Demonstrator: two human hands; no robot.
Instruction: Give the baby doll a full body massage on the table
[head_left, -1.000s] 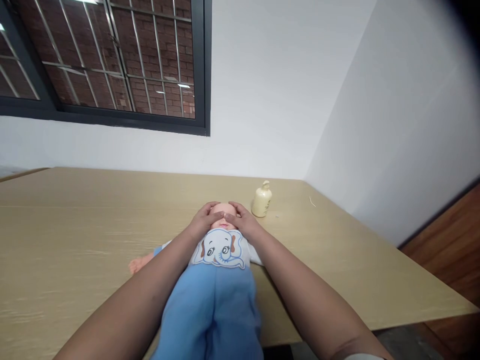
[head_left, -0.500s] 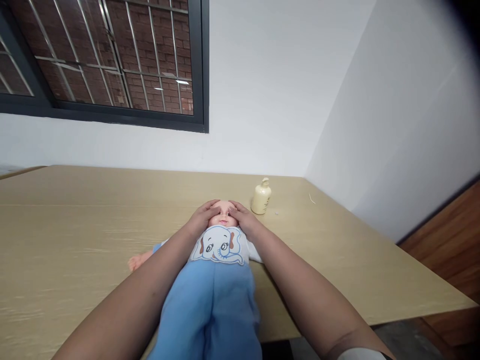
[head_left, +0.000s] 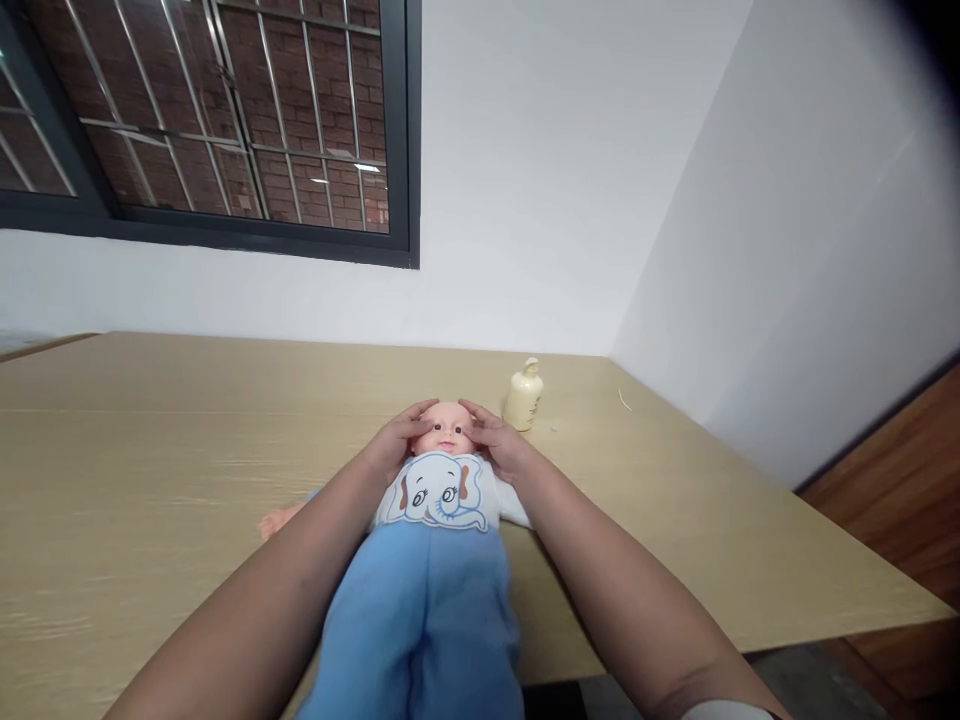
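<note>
A baby doll [head_left: 426, 580] lies on its back on the table, face up, in blue trousers and a white top with an elephant face on the chest. Against the left side of its head rests my left hand [head_left: 397, 438], open, with outstretched fingers on the temple and cheek. My right hand [head_left: 496, 440] lies open along the other side of the head in the same way. Both of the doll's eyes and its mouth show between my hands. My left forearm hides most of one doll arm; only its small hand [head_left: 279, 522] sticks out.
A pale yellow pump bottle [head_left: 523, 398] stands on the table [head_left: 187, 440] just beyond my right hand. A tiny white bit [head_left: 554, 429] and a thin pale strip [head_left: 624, 399] lie farther right. Behind are a white wall and a barred window [head_left: 247, 110].
My hands have slid outward from around the doll's eyes toward the sides of its head, so more of the face shows. The doll and bottle stay in place.
</note>
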